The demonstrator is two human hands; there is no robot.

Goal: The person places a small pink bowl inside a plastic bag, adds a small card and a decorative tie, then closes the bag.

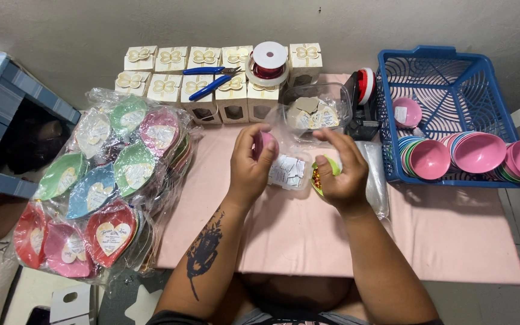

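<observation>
My left hand (pixel 250 165) holds a small pink round lid or bowl (pixel 266 143) by its edge above the pink table (pixel 308 229). My right hand (pixel 343 170) cups a green leaf-shaped dish (pixel 327 170) with small red and gold pieces (pixel 316 177) in it. Between the two hands lies a small clear bag of white paper tags (pixel 287 171). A clear plastic tub (pixel 315 108) with more tags stands just beyond the hands.
Wrapped leaf-shaped dishes in several colours (pixel 103 180) are piled at the left. White gift boxes (pixel 212 75) line the back, with blue pliers (pixel 212 78) and a red wire spool (pixel 269 63) on them. A blue basket (pixel 452 108) with pink bowls (pixel 479 153) stands at the right.
</observation>
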